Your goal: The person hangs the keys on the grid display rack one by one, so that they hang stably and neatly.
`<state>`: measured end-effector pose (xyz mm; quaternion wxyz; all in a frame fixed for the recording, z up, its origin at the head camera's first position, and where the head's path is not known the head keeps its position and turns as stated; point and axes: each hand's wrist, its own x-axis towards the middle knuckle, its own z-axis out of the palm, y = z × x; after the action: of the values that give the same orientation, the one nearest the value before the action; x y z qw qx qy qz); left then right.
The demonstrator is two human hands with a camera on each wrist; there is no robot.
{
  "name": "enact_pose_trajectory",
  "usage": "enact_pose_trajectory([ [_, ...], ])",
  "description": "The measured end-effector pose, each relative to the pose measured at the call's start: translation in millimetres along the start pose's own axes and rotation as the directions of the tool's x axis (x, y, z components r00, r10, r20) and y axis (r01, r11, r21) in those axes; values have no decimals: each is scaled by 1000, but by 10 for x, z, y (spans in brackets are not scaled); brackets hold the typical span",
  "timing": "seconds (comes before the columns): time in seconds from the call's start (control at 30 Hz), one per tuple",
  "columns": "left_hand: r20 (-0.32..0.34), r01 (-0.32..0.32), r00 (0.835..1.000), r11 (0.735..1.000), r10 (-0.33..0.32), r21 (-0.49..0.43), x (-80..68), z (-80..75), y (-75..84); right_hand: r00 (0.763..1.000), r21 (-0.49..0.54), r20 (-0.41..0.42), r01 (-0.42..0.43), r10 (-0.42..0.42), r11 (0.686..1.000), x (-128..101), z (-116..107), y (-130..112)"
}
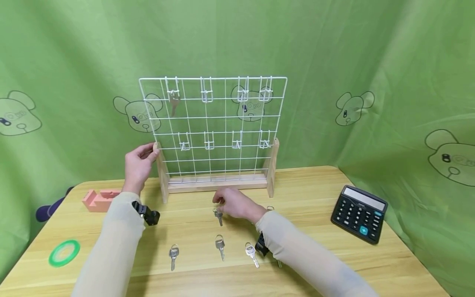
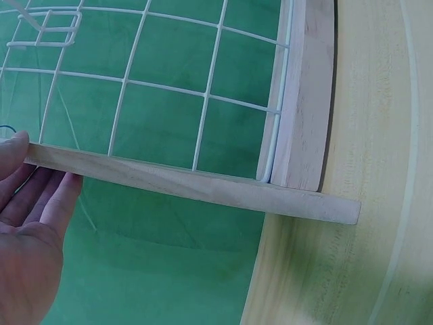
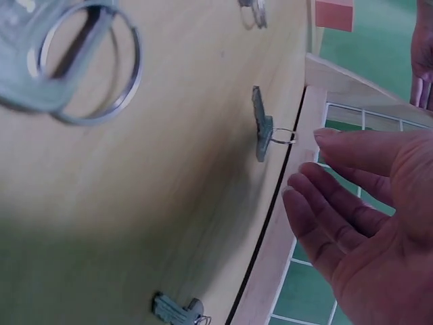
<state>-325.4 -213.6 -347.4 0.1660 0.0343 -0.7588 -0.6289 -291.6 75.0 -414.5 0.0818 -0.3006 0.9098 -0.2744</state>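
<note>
A white wire grid rack stands upright in a wooden frame, whose left post my left hand grips between thumb and fingers. One key hangs from the upper left hook of the grid. Low in front of the stand, my right hand reaches toward a key with a metal ring. In the right wrist view, thumb and fingertips are spread near that ring, with a visible gap and nothing held. Other keys with rings lie nearer me, including one key on the left and another key in the middle.
More keys lie on the right, such as a shiny key, some partly behind my right forearm. A black calculator rests at the table's right. On the left are a pink block and a green tape roll. Green curtains surround the table.
</note>
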Motion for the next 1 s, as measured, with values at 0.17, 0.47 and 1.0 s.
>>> enact_pose_trajectory([
  [0.17,-2,-2,1000,1000,2,2,0,2,1,1000,-29,14,-16,16,999,57,44,17],
  [0.47,5,5,1000,1000,-5,-3,-10,6,19,1000,-69,10,4,-3,998,117,121,45],
  [1.0,5,19,1000,1000,-19,5,-17,-2,14,999,4,-45,0,0,1000,60,-30,-8],
])
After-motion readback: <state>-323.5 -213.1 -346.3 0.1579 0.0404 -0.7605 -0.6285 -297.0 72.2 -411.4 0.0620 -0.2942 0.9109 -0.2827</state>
